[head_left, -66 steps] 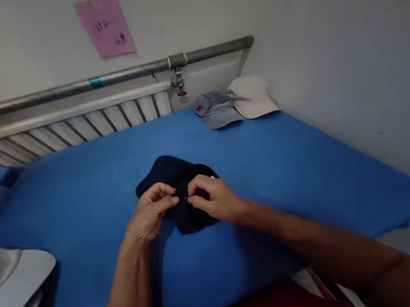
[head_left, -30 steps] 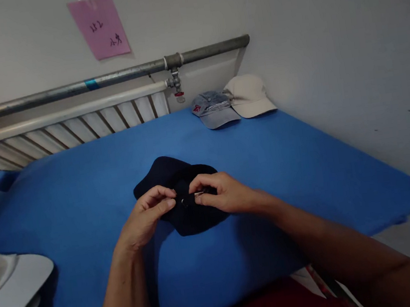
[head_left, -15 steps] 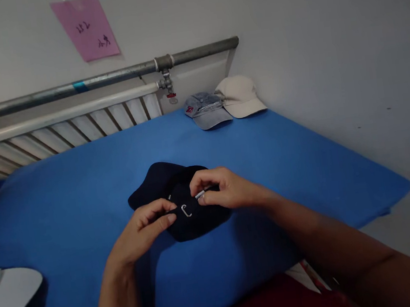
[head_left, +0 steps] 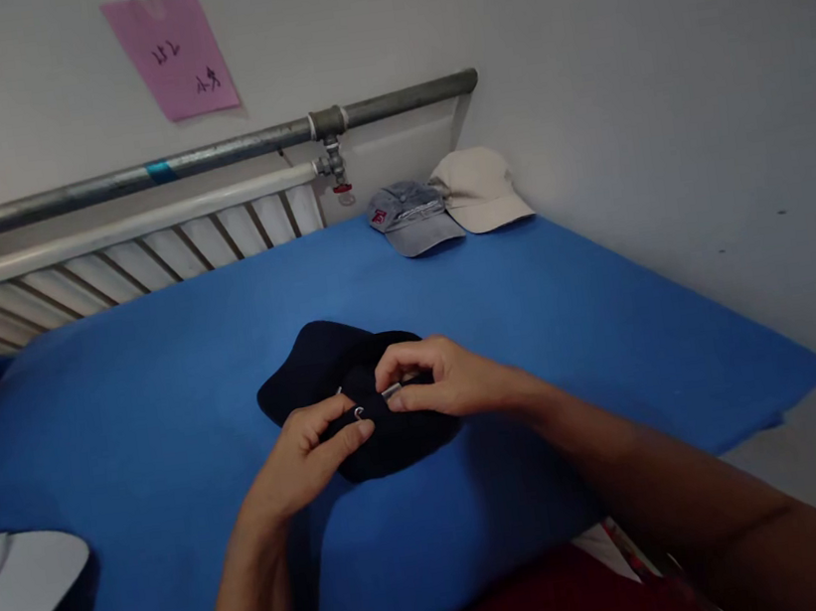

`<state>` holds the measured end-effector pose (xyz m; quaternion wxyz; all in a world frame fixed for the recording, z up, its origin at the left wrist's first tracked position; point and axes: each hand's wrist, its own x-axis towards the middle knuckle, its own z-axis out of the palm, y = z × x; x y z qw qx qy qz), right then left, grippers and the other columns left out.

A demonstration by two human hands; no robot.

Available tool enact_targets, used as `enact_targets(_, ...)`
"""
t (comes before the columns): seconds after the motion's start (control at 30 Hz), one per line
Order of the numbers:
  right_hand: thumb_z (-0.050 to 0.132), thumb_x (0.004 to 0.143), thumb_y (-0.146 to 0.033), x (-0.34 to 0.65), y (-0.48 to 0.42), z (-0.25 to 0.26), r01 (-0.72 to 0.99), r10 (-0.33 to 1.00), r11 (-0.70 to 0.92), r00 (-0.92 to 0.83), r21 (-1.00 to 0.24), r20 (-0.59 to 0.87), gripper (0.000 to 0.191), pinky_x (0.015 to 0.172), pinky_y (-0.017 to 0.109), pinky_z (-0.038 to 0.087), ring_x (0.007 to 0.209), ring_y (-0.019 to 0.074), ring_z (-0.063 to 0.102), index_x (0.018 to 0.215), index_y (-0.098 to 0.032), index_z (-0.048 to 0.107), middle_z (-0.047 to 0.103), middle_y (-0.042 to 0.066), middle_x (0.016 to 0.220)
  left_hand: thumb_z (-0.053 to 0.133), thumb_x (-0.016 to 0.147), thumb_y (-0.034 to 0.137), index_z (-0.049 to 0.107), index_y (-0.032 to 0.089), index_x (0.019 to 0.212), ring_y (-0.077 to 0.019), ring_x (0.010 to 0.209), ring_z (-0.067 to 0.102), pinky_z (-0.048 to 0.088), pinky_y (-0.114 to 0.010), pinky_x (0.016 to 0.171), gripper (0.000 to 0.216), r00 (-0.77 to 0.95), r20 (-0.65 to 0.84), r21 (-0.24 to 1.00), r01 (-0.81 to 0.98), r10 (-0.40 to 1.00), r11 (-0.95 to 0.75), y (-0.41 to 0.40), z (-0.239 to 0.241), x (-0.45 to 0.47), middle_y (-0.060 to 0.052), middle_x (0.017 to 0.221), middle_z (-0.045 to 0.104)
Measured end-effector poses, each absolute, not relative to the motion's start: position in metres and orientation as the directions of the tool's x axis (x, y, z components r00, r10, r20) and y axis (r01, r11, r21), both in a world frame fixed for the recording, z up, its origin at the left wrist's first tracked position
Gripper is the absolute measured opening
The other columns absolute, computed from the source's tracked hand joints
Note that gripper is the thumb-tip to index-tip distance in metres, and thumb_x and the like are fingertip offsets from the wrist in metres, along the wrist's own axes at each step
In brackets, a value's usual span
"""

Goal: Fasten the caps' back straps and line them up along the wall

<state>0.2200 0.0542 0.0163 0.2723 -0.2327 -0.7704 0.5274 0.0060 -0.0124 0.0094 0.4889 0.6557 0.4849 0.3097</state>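
Observation:
A dark navy baseball cap [head_left: 396, 445] lies on the blue sheet with its brim [head_left: 308, 364] toward the far left. My left hand [head_left: 314, 448] pinches the cap's back strap at a small silver buckle [head_left: 360, 413], partly covering it with the thumb. Just to the right, my right hand [head_left: 436, 374] grips the strap's silver metal end [head_left: 390, 391] between thumb and fingers. The two hands are close together over the back of the cap, whose opening is partly hidden by them.
On the blue sheet [head_left: 184, 375], a grey-blue cap [head_left: 416, 224] and a beige cap [head_left: 483, 190] sit in the far corner. Behind the bed run a white radiator [head_left: 166, 242] and a metal pipe [head_left: 237, 148]. White curved objects [head_left: 34, 575] stand at the lower left.
My left hand has moved slightly right, its thumb now over part of the buckle. The strap's metal end and buckle are closer together, and the right hand has barely shifted.

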Motion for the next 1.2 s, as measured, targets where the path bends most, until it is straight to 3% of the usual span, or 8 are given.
enact_targets(0.1, 0.062, 0.08, -0.018, 0.221, 0.055, 0.016, 0.082, 0.65, 0.338, -0.741, -0.937, 0.169, 0.01, 0.077, 0.028, 0.047, 0.082, 0.0123, 0.061, 0.09, -0.018, 0.062, 0.065, 0.0, 0.088, 0.057, 0.086, 0.035, 0.061, 0.018, 0.073, -0.0101, 0.059, 0.038, 0.031, -0.022, 0.053, 0.022, 0.349, -0.068, 0.935, 0.348, 0.935, -0.063, -0.013, 0.009, 0.005, 0.003, 0.063, 0.045)
enact_targets(0.27, 0.061, 0.08, -0.015, 0.221, 0.054, 0.015, 0.092, 0.635, 0.37, -0.751, -0.925, 0.179, 0.014, 0.08, 0.029, 0.048, 0.085, 0.0129, 0.062, 0.093, -0.019, 0.063, 0.066, 0.0, 0.091, 0.067, 0.078, 0.034, 0.061, 0.02, 0.08, -0.0107, 0.059, 0.043, 0.035, -0.021, 0.053, 0.016, 0.3, -0.115, 0.925, 0.379, 0.947, -0.007, -0.014, 0.011, 0.011, 0.004, 0.066, 0.051)
enact_targets(0.5, 0.062, 0.081, -0.017, 0.221, 0.055, 0.016, 0.075, 0.597, 0.365, -0.783, -0.928, 0.172, 0.014, 0.083, 0.03, 0.049, 0.087, 0.0139, 0.064, 0.094, -0.019, 0.064, 0.068, 0.001, 0.092, 0.056, 0.086, 0.033, 0.06, 0.018, 0.074, -0.0098, 0.056, 0.036, 0.029, -0.022, 0.05, 0.02, 0.372, -0.07, 0.93, 0.361, 0.926, -0.074, -0.015, 0.01, 0.008, 0.003, 0.061, 0.042)
enact_targets(0.83, 0.062, 0.077, -0.013, 0.231, 0.061, 0.021, 0.121, 0.571, 0.6, -0.757, -0.791, 0.317, 0.013, 0.08, 0.029, 0.045, 0.081, 0.0137, 0.06, 0.087, -0.02, 0.066, 0.068, -0.001, 0.085, 0.059, 0.085, 0.037, 0.054, 0.018, 0.071, -0.0095, 0.056, 0.033, 0.028, -0.023, 0.051, 0.024, 0.414, -0.155, 0.95, 0.31, 0.897, 0.021, -0.018, 0.015, -0.002, 0.004, 0.061, 0.04)
enact_targets(1.0, 0.065, 0.078, -0.022, 0.233, 0.06, 0.024, 0.103, 0.731, 0.381, -0.642, -0.919, 0.231, 0.003, 0.061, 0.024, 0.042, 0.061, 0.0096, 0.052, 0.08, -0.019, 0.063, 0.058, -0.004, 0.066, 0.056, 0.087, 0.037, 0.054, 0.018, 0.066, -0.0095, 0.055, 0.032, 0.027, -0.022, 0.05, 0.029, 0.419, -0.103, 0.957, 0.289, 0.902, -0.025, -0.018, 0.019, -0.006, 0.003, 0.059, 0.038)
enact_targets(1.1, 0.067, 0.076, -0.021, 0.233, 0.057, 0.026, 0.032, 0.754, 0.285, -0.624, -0.958, 0.204, 0.006, 0.06, 0.023, 0.042, 0.059, 0.0083, 0.05, 0.079, -0.019, 0.062, 0.054, -0.005, 0.064, 0.06, 0.084, 0.037, 0.058, 0.018, 0.068, -0.0096, 0.056, 0.035, 0.029, -0.022, 0.051, 0.025, 0.432, -0.136, 0.956, 0.292, 0.892, 0.004, -0.018, 0.018, -0.006, 0.003, 0.06, 0.042)
enact_targets(1.2, 0.066, 0.076, -0.02, 0.231, 0.053, 0.028, 0.008, 0.735, 0.289, -0.642, -0.957, 0.217, 0.004, 0.062, 0.024, 0.043, 0.061, 0.0086, 0.051, 0.078, -0.018, 0.063, 0.056, -0.005, 0.066, 0.062, 0.083, 0.037, 0.065, 0.02, 0.08, -0.0098, 0.058, 0.038, 0.031, -0.022, 0.053, 0.017, 0.486, -0.192, 0.952, 0.303, 0.852, 0.042, -0.019, 0.017, -0.006, 0.003, 0.063, 0.046)
